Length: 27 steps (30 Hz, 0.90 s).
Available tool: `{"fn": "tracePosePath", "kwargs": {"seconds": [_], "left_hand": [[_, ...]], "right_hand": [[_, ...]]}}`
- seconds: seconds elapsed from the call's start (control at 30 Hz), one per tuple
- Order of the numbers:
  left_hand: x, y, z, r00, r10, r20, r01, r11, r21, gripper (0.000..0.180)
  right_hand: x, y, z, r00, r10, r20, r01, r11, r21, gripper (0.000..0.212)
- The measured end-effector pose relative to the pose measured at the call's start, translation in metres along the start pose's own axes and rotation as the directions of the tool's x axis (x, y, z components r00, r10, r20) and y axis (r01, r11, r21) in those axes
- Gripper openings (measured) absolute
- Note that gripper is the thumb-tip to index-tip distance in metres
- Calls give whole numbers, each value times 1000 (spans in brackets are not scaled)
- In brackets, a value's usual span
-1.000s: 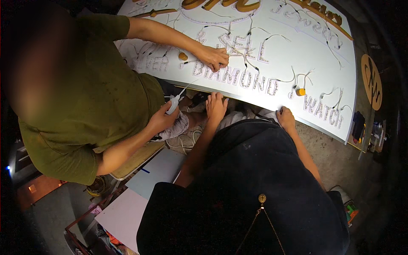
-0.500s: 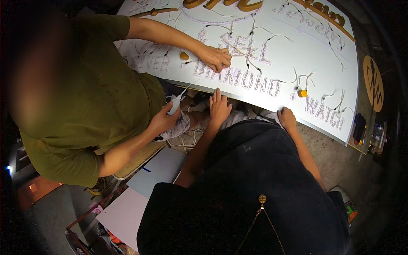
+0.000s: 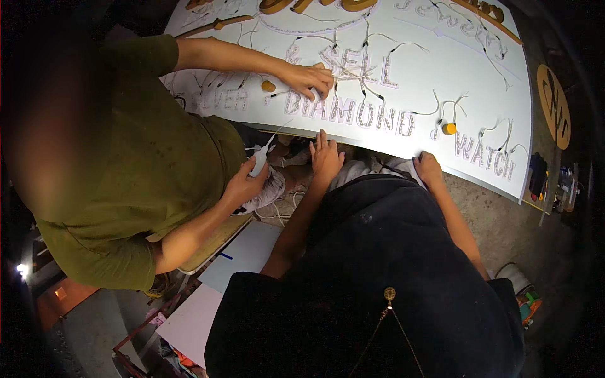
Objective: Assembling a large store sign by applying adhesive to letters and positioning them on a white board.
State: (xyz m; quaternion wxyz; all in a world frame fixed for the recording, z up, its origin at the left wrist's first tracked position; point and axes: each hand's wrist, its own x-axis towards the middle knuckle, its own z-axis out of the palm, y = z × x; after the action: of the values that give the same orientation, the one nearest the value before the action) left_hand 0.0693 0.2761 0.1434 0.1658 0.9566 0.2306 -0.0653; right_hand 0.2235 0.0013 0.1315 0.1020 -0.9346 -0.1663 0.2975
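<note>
My left hand [image 3: 327, 157] is open, its fingers spread at the near edge of a white sign board [image 3: 435, 82]. My right hand [image 3: 428, 169] is curled closed at the same edge, farther right; whatever its fingers may hold is hidden. Clear-edged letter outlines [image 3: 381, 118] lined with small light modules stand in rows on the board, thin white wires coming off them. To my left a co-worker in an olive shirt reaches one hand [image 3: 309, 79] over the letters. The co-worker's other hand [image 3: 242, 188] holds a whitish squeeze bottle [image 3: 259, 160] with a thin nozzle.
Two yellow caps [image 3: 449, 128] sit on the board among the wires. Brown cut-out letters [image 3: 343, 5] lie at its far side, and a round tan sign [image 3: 553, 106] stands beyond its right end. Pale sheets [image 3: 242, 249] and a white cord [image 3: 277, 214] are below on the left.
The co-worker's reaching hand has shifted up and left, its fingers opening out over the letters. The view has moved slightly. My hands stay at the board's edge.
</note>
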Motion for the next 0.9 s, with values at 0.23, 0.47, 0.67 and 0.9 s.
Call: {"fn": "tracePosePath", "kwargs": {"seconds": [0.23, 0.47, 0.67, 0.9], "left_hand": [[0, 0, -5, 1000, 9, -6, -9, 1000, 10, 37], [2, -3, -11, 999, -43, 33, 43, 999, -9, 50], [6, -9, -13, 994, -63, -93, 50, 990, -134, 55], [17, -17, -23, 980, -109, -167, 105, 994, -34, 67]], "right_hand": [[2, -1, -1, 999, 17, 39, -18, 1000, 11, 38], [-1, -4, -1, 999, -9, -31, 10, 1000, 17, 35], [1, -3, -2, 1000, -8, 13, 8, 1000, 4, 36], [-2, -2, -2, 997, -40, -72, 42, 999, 31, 35]]}}
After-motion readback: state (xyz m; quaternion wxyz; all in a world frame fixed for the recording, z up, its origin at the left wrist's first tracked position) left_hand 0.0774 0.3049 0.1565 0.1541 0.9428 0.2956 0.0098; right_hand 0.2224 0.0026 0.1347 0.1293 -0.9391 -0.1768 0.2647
